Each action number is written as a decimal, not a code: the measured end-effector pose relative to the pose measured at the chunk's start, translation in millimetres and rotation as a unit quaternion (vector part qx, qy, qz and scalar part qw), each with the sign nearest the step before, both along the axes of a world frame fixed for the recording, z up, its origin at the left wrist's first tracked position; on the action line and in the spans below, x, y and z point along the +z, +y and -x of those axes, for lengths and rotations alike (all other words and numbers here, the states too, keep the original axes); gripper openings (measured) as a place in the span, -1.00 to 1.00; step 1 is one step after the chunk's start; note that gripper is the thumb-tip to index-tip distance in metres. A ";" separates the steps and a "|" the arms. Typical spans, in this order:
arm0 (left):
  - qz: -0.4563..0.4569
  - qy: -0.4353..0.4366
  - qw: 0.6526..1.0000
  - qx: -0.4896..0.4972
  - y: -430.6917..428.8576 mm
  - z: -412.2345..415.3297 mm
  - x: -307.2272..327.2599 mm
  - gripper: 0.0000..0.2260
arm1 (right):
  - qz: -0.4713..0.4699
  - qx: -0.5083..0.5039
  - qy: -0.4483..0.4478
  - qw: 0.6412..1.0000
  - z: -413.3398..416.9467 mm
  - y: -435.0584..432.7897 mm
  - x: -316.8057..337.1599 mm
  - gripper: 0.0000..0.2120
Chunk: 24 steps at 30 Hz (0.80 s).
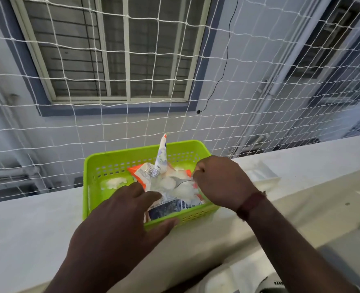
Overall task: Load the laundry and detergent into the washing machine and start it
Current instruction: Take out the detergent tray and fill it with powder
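- Green perforated basket [103,166] sits on a pale ledge surface [37,225], just in front of white netting [217,85]
- Torn-open detergent packet [151,172], orange and white with a dark blue lower part, lies inside the basket; one flap sticks up past the far rim
- White powder shows in the packet's mouth; a small patch of it [115,182] lies loose on the basket floor at left
- Right hand [219,182] is fisted over the basket's right side, fingers wrapped tight on a metal spoon [183,182]; spoon bowl rests in the powder
- Left hand [119,227] is spread wide, gripping nothing; fingertips touch the packet's near edge, thumb lies along the basket's front rim
- Dark red band [251,205] on the right wrist
- Beyond the netting, a grilled window [115,49] in a pale wall
- Washing machine: only a white edge at bottom right, too little to tell more
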<state>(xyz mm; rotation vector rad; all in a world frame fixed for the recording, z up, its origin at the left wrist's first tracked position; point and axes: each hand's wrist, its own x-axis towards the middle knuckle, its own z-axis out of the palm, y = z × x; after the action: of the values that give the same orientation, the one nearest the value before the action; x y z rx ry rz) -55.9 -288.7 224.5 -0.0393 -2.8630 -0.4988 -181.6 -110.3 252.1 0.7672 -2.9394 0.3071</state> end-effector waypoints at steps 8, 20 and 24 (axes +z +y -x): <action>-0.028 0.037 0.999 -0.028 -2.5 8.7 -8.0 -0.46 | 0.212 -0.153 -0.099 0.960 -0.3 78.7 28.8 -0.79; -0.133 0.059 0.986 -0.080 -14.9 19.4 -16.6 -0.55 | 0.032 -0.282 0.167 0.944 17.7 170.3 -33.8 -0.83; -0.142 0.045 0.986 -0.080 -19.7 19.6 -19.1 -0.52 | -0.073 -0.226 0.230 0.944 18.4 170.1 -52.3 -0.79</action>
<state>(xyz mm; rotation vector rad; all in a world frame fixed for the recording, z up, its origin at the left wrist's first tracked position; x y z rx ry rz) -75.5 -308.4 205.4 -0.2376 -2.6864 -0.9077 -199.9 59.9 199.8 0.1230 -2.5944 -0.1155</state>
